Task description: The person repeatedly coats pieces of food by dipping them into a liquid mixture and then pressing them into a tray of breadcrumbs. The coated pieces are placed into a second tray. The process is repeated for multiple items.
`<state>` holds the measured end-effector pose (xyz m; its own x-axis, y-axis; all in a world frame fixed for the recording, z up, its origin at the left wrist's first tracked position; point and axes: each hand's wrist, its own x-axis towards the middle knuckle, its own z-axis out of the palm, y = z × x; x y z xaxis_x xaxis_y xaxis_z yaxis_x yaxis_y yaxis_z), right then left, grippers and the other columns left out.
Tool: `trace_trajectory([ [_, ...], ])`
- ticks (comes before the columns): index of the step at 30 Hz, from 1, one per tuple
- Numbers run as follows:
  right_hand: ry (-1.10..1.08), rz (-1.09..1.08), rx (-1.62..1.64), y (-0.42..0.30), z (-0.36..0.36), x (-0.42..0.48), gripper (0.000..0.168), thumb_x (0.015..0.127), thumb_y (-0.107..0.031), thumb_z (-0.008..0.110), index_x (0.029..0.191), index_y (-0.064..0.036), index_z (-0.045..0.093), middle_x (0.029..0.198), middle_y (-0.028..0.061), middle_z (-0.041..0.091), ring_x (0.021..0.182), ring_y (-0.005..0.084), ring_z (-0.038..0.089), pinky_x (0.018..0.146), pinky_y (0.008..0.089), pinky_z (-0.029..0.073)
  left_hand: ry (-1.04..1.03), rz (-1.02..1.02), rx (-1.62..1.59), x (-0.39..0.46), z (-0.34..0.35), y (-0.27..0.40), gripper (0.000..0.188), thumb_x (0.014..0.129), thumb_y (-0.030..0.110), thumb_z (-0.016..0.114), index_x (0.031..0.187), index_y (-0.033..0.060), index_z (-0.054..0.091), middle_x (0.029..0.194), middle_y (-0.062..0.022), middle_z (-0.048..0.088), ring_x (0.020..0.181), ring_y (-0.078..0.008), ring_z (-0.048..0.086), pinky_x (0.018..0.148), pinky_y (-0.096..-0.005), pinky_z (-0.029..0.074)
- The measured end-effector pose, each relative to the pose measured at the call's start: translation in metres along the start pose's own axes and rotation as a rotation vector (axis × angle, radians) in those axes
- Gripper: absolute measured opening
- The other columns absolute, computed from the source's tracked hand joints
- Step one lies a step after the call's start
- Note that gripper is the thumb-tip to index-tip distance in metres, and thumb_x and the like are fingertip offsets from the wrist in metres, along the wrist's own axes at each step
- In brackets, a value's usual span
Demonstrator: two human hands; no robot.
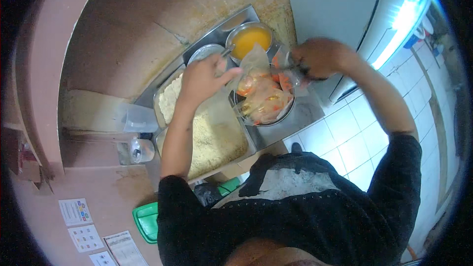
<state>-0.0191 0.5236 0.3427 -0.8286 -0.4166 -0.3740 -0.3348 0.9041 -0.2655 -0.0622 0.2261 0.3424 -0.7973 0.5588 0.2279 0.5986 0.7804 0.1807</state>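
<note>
My left hand (207, 77) is raised over the metal counter, its thumb extended towards a clear plastic bag (255, 64); whether it grips the plastic, I cannot tell. To the right, my right hand (319, 59), blurred, has curled fingers around something dark beside the plastic, which shows orange bits. Under both lies a round dark pan (292, 112) with plastic-wrapped food (268, 99) in it. Behind stand a metal bowl of yellow-orange liquid (251, 38) and a second metal bowl (207, 50), partly hidden by my left hand. A metal handle (228, 50) shows near my left fingertips.
A tray of pale crumbs (218, 140) lies left of the pan, beside a container of pale, flat pieces (172, 96). Clear plastic containers (140, 118) (142, 150) stand at the far left. A wall rises behind the counter; a large pale appliance (332, 3) is at the right.
</note>
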Motion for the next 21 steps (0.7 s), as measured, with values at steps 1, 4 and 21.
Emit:
trace_trajectory([
  [1, 0.064, 0.118, 0.002, 0.019, -0.005, -0.009, 0.062, 0.064, -0.035, 0.086, 0.107, 0.000, 0.059, 0.101, 0.0195, 0.068, 0.100, 0.0353, 0.065, 0.086, 0.0451, 0.050, -0.031, 0.017, 0.117, 0.013, 0.013, 0.006, 0.062, 0.077, 0.067, 0.063, 0.080, 0.0045, 0.061, 0.065, -0.0143, 0.063, 0.072, -0.0292, 0.067, 0.062, -0.0408, 0.049],
  [4, 0.223, 0.247, -0.065, 0.053, -0.006, -0.010, 0.076, 0.063, -0.038, 0.088, 0.118, 0.000, 0.053, 0.108, 0.0201, 0.066, 0.104, 0.0373, 0.063, 0.089, 0.0445, 0.049, -0.201, 0.085, 0.373, 0.051, 0.054, 0.021, 0.056, 0.080, 0.062, 0.062, 0.090, 0.0075, 0.067, 0.081, -0.0159, 0.069, 0.080, -0.0339, 0.069, 0.068, -0.0452, 0.053],
  [21, 0.172, -0.243, -0.342, 0.004, 0.024, 0.150, 0.044, 0.069, -0.025, 0.072, 0.108, -0.005, 0.067, 0.103, 0.0182, 0.069, 0.099, 0.0345, 0.066, 0.082, 0.0461, 0.054, -0.460, 0.147, 0.405, 0.072, 0.051, -0.015, 0.032, 0.094, 0.040, 0.051, 0.102, 0.0183, 0.073, 0.092, -0.0172, 0.069, 0.090, -0.0370, 0.066, 0.079, -0.0492, 0.052],
])
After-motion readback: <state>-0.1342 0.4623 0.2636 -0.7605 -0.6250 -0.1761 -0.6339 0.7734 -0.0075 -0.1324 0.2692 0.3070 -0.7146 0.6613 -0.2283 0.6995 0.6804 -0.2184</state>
